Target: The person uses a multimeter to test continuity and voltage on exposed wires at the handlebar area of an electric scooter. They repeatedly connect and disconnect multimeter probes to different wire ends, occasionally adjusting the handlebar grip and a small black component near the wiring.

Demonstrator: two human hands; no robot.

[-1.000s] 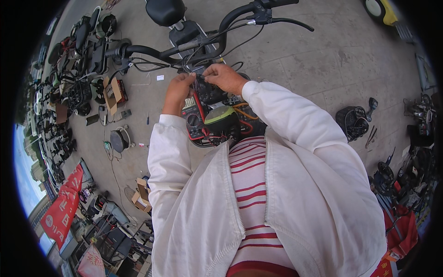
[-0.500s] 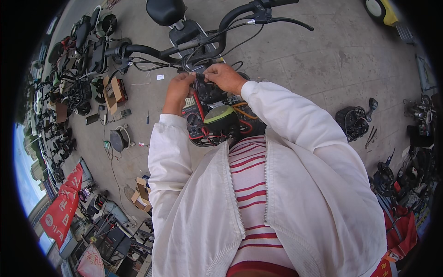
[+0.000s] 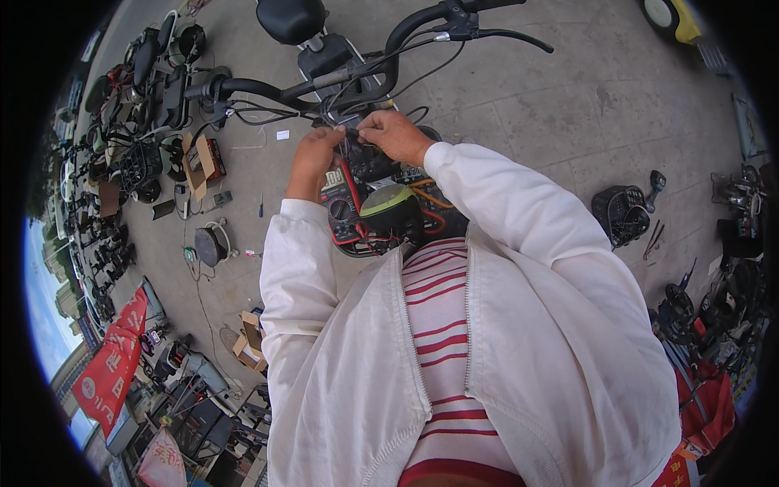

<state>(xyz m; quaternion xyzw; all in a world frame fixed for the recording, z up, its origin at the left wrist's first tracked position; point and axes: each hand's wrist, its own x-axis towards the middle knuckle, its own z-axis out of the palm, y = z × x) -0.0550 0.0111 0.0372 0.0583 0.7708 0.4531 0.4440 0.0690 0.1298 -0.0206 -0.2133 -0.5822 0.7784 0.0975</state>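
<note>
My left hand and my right hand are close together just below the handlebar of an electric bike. Each pinches thin wiring between thumb and fingertips; the exact pieces are too small to make out. Dark wires run down between the hands. Beside my left wrist lies a multimeter with a dial and a lit display, and a red test probe slants across it. A round headlamp with a yellow-green rim sits close to my chest. Orange cable curves beside it.
Beyond the handlebar is the bike's black saddle. Parked bikes and an open cardboard box stand at left. On the right are a black basket and a cordless drill. A screwdriver lies on the paving.
Both hands keep nearly the same pinch and place. The red banner at the lower left has rippled a little.
</note>
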